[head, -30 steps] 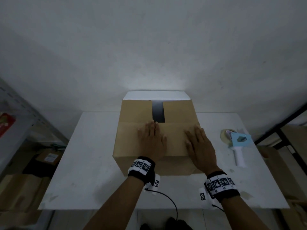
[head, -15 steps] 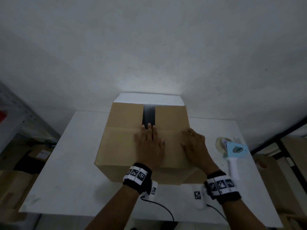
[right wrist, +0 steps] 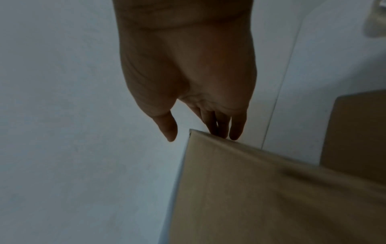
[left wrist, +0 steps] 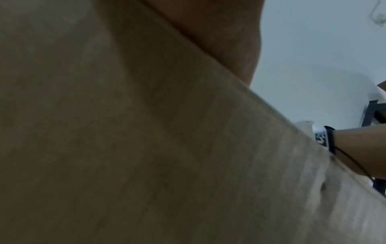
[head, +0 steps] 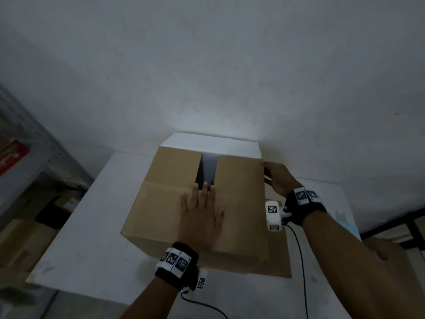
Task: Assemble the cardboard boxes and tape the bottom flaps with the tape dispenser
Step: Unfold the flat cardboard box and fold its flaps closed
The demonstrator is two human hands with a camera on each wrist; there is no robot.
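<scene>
Head view shows a white table [head: 76, 249] against a pale wall [head: 207, 65], carrying a cardboard box [head: 161, 210] that sits toward its far edge, nearer the right side. Two top flaps lie folded with a dark gap between them; the near flap lies across them. Left hand [head: 202, 222] presses flat on that near flap, fingers straight and spread. Right hand [head: 277, 178] is at the box's far right corner, straight fingers [right wrist: 236, 130] touching the edge, thumb apart, holding nothing. Marker wristbands [head: 177, 263] wrap both wrists.
</scene>
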